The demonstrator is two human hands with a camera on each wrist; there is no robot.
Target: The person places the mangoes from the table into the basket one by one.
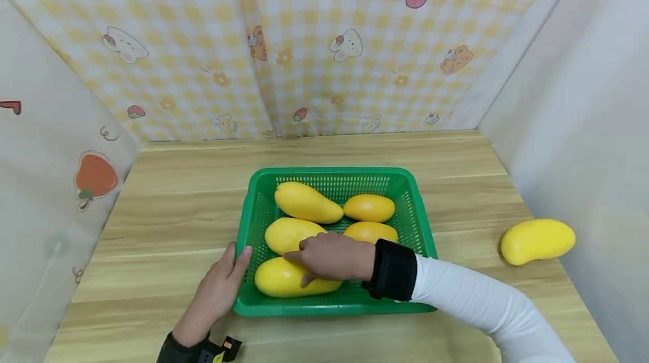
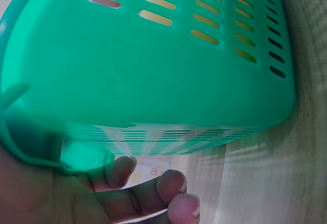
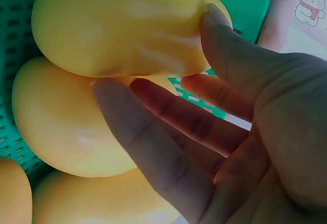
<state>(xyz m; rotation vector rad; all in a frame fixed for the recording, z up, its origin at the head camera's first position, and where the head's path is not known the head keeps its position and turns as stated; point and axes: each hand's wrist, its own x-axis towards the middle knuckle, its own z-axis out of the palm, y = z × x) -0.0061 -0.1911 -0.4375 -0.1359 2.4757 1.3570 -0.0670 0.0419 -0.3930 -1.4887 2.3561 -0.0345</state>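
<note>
A green plastic basket stands on the table with several yellow mangoes in it. My left hand grips the basket's left rim, thumb over the edge and fingers along the outer wall. My right hand reaches into the basket and holds the front mango, its thumb on one side and fingertips on the other, as the right wrist view shows. Just behind lies a second mango, partly covered by that hand. A longer mango and two smaller mangoes, one at the back right, lie beyond.
One more mango lies on the wooden table, right of the basket and near the right wall. A checked cloth with printed figures hangs behind the table. A white cloth covers the left side.
</note>
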